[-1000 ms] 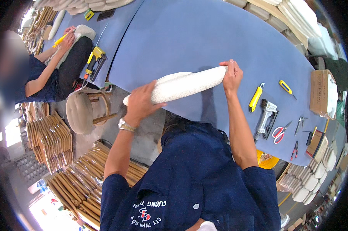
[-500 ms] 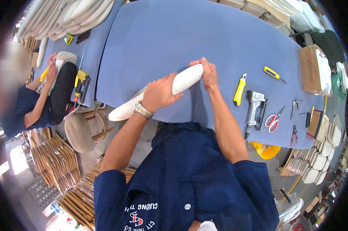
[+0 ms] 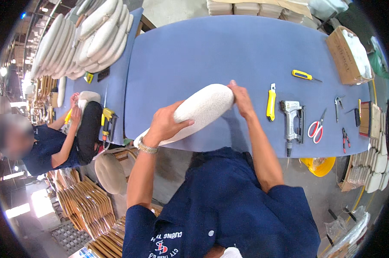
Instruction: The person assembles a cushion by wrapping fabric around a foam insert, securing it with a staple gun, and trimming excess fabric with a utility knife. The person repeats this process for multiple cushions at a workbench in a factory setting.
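Both of my hands hold a white, rounded upholstered seat pad [image 3: 205, 109] tilted over the front of the blue table. My left hand [image 3: 166, 124], with a metal watch at its wrist, grips the pad's near-left side, thumb lying across the broad face. At the far right end my right hand [image 3: 241, 99] closes on the edge; part of its fingers is hidden behind the pad. To the right of that hand lie a yellow utility knife [image 3: 270, 103], a grey staple gun [image 3: 292, 122] and red-handled scissors [image 3: 317, 129].
Farther right are a yellow screwdriver [image 3: 302, 75], small pliers [image 3: 346, 141] and an open cardboard box [image 3: 348, 58]. At left, a co-worker [image 3: 59, 142] handles another pad beside a yellow staple gun [image 3: 108, 122]. Stacked pads [image 3: 102, 38] rise behind. A yellow helmet-like container [image 3: 319, 165] sits below the table.
The pad has turned from nearly edge-on so that more of its broad face shows. Both hands keep their hold. The whole view has shifted slightly.
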The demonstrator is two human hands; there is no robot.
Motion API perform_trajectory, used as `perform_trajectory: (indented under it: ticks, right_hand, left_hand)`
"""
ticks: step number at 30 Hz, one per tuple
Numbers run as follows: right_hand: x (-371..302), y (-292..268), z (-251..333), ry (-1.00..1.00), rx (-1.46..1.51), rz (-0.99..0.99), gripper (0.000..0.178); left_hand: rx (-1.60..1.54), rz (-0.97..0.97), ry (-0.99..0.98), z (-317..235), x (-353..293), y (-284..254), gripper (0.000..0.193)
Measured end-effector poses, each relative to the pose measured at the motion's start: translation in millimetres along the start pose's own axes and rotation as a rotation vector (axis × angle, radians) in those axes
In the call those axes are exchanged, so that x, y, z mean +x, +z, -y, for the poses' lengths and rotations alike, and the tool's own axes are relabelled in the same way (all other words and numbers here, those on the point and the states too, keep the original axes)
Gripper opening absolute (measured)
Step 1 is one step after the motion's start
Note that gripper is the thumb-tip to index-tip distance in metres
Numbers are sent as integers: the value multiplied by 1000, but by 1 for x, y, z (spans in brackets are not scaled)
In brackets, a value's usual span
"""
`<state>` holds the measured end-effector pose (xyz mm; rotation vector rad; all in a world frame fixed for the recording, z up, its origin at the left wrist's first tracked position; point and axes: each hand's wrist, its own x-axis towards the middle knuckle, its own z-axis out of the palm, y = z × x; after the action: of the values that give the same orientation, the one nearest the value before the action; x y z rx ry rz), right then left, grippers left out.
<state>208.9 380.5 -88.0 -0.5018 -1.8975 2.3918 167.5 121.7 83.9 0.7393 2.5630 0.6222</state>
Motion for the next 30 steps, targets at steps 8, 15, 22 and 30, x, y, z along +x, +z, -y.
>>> perform_trajectory:
  ticks: [8, 15, 22, 30]
  right_hand:
    - [-28, 2, 166, -595, -72, 53, 52]
    - [-64, 15, 203, -499, -345, 369, 55]
    - [-89, 59, 199, -631, -449, 457, 80]
    - [-101, 101, 153, -667, -43, 841, 95]
  left_hand:
    - [-290, -351, 263, -29, -18, -60, 75]
    - [-175, -798, 452, -67, -11, -58, 44]
    - [-499, -680, 177, -56, -9, -95, 79]
    - [-1083, -714, 344, 120, -36, 51, 78]
